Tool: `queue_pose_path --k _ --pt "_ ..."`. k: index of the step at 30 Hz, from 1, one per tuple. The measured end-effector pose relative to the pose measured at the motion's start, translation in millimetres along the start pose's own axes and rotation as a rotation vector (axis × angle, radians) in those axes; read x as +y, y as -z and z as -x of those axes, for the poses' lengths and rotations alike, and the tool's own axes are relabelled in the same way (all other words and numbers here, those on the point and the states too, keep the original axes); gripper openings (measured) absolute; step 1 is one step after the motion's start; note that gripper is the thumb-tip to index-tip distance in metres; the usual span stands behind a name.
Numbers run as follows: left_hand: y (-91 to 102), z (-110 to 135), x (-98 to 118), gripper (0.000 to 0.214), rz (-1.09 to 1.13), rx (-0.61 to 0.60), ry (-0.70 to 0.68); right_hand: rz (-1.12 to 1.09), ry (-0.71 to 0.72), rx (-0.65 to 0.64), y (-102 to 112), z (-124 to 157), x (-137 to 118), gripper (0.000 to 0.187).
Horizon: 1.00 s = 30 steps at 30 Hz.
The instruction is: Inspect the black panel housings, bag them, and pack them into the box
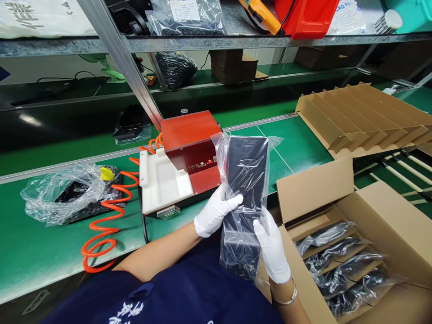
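Observation:
A black rectangular device in a clear plastic bag (248, 171) is held upright between my two white-gloved hands, in front of my body. My left hand (218, 210) grips its left side, the thumb lying across the front. My right hand (272, 245) closes on the lower right edge of the bag. Beneath my hands the bagged item continues down toward my lap, and its exact kind cannot be made out. To the right, an open cardboard box (313, 288) holds several bagged black items (340, 265) standing between cardboard dividers.
A red machine (189, 135) with a white fixture (165, 184) sits behind my left hand. An orange coiled hose (101, 229) and a plastic-wrapped black item (91, 193) lie at left. Cardboard dividers (364, 112) rest at right. A metal shelf (216, 43) crosses overhead.

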State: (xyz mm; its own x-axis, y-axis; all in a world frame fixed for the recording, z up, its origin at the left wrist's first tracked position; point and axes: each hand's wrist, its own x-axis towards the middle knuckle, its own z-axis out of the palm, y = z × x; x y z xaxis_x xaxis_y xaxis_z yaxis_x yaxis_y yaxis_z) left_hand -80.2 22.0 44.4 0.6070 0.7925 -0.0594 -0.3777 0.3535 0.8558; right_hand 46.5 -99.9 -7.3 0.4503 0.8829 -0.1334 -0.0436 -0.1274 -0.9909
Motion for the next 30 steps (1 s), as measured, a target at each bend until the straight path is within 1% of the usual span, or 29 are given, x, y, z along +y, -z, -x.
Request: queue_pose_path --k 4,7,11,16,21,25,30 --pt "-0.8 2.9 -2.9 0.068 -0.069 -0.001 0.002 -0.046 -0.003 0.021 -0.3 2.6 0.2 0.072" --pt "-0.6 2.5 -4.4 0.069 -0.073 -0.013 0.005 -0.068 -0.009 0.044 -0.8 6.4 0.6 0.070" --pt "1.8 -0.5 -7.8 0.060 -0.035 -0.035 0.011 -0.074 -0.017 0.065 -0.7 12.6 0.7 0.067" --pt "4.1 -2.9 -11.6 0.050 0.008 -0.048 0.019 0.008 0.002 0.088 0.4 18.6 -5.0 0.072" --pt "2.0 -2.3 -10.8 0.053 0.017 -0.065 0.037 0.053 0.024 0.085 1.2 20.5 -11.2 0.068" --pt "-1.9 -0.9 -9.5 0.051 -0.014 -0.056 0.021 0.014 0.016 0.084 4.3 17.5 -5.9 0.065" --pt "-9.0 1.3 -10.5 0.064 -0.096 -0.064 0.010 -0.056 0.016 0.080 9.6 7.3 4.7 0.066"
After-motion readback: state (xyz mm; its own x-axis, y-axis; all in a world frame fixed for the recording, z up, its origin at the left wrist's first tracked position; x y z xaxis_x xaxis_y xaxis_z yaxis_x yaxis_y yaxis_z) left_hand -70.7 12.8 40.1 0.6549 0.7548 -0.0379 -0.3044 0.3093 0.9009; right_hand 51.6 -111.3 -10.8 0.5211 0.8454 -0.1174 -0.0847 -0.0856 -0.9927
